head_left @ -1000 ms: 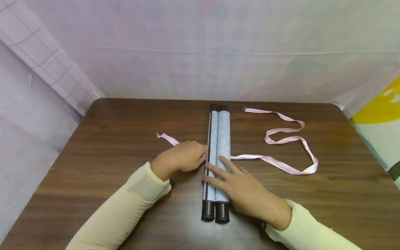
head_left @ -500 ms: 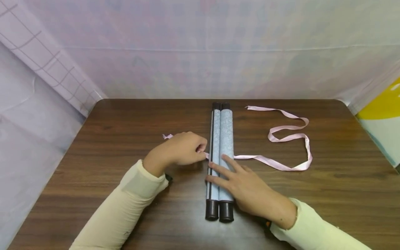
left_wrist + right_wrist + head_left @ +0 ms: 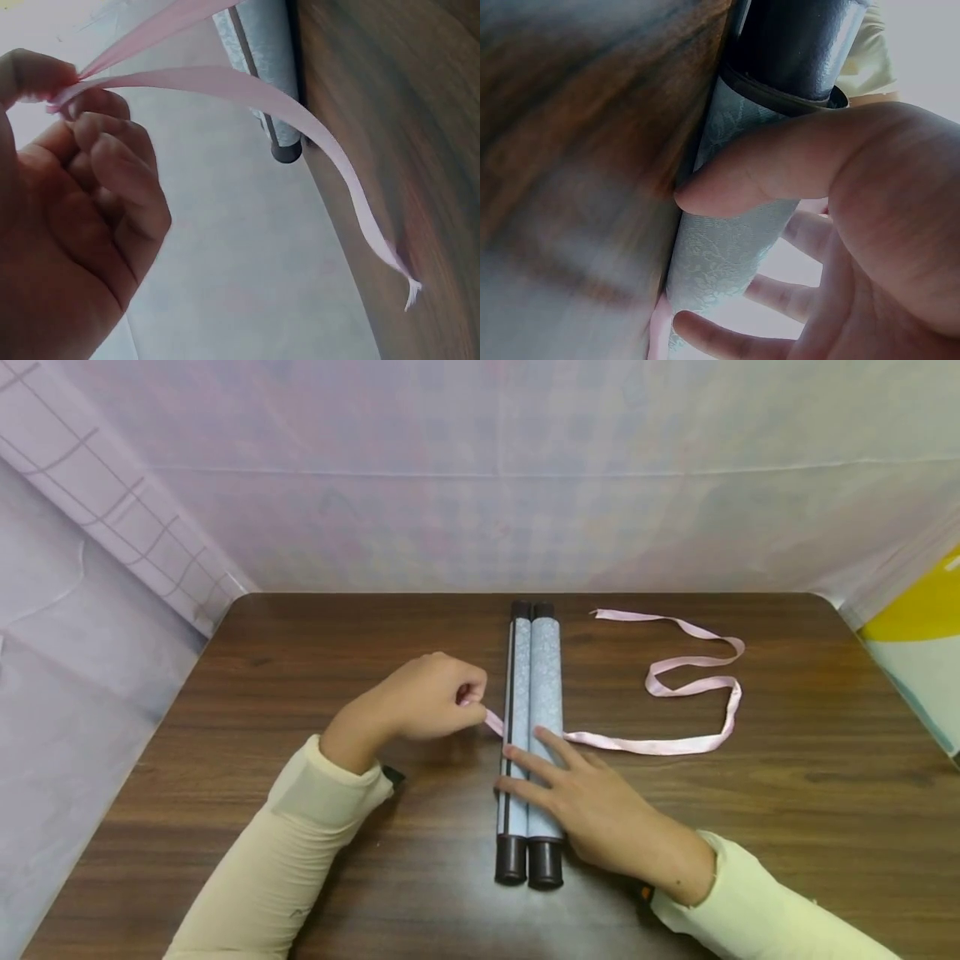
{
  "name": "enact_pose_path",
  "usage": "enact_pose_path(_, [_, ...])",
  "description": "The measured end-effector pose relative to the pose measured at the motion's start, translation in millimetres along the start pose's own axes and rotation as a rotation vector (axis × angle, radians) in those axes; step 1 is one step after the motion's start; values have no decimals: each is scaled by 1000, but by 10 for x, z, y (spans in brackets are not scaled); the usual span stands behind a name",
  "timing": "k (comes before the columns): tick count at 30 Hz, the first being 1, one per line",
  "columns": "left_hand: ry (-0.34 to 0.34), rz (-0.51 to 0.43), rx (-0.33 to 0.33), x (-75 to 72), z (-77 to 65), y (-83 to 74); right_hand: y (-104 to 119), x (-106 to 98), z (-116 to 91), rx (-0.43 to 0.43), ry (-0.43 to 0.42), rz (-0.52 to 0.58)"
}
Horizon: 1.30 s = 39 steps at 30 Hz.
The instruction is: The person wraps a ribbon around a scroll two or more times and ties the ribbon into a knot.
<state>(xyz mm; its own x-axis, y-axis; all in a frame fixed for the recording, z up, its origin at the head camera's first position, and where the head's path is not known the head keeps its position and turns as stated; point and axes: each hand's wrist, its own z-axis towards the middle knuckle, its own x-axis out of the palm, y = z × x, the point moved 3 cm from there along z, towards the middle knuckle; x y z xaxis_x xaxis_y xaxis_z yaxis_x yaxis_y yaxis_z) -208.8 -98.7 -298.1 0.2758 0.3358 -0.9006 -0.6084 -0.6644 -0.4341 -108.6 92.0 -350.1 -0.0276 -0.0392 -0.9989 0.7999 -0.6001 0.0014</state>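
Observation:
A pale blue patterned scroll (image 3: 546, 681), rolled into two parallel rolls with black end knobs, lies lengthwise on the table. Under it passes a pink ribbon (image 3: 645, 746), coming out on both sides. Left of the rolls, my left hand (image 3: 427, 697) pinches the ribbon between thumb and curled fingers. In the left wrist view, the ribbon's short frayed tail (image 3: 330, 142) hangs from that pinch. My right hand (image 3: 585, 802) rests across both rolls near their lower end, fingers spread and fairly straight. The right wrist view has its thumb (image 3: 757, 172) against the side of one roll.
The ribbon's long end winds in loose curves over the right side of the brown wooden table (image 3: 247, 693). Behind the table's back edge hangs a pale patterned curtain (image 3: 495, 477). A yellow and white surface (image 3: 922, 610) stands beyond the right edge.
My left hand has moved left and away from me with the ribbon, lifting its left part. On the right, the ribbon's nearest bend has drawn in toward the scroll. My right hand stays on the rolls.

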Motion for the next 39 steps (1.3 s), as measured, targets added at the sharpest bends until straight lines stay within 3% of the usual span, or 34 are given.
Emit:
enact_pose_path(8, [-44, -280, 106, -104, -45, -23, -2, -4, 2, -8, -14, -1])
enact_pose_path(14, [-45, -406, 128, -185, -99, -93, -5, -5, 4, -8, -7, -5])
enact_pose_path(18, [-74, -432, 127, -272, -149, -101, -10, -5, 11, -10, -9, -6])
enact_pose_path(22, [-122, -326, 71, -362, -176, -19, -16, -6, 17, -10, -12, 1])
enact_pose_path(27, [-141, -20, -173, -431, -192, 138, -24, -8, 13, -10, -17, 9])
enact_pose_path(31, [-108, 208, -354, -434, -206, 247, -24, -9, 12, -2, -13, 13])
enact_pose_path(35, [-96, 281, -417, -405, -202, 305, -21, -13, 12, 1, -10, 14])
enact_pose_path(39, [-95, 295, -396, -349, -180, 242, -15, -18, 16, -5, -14, 10])
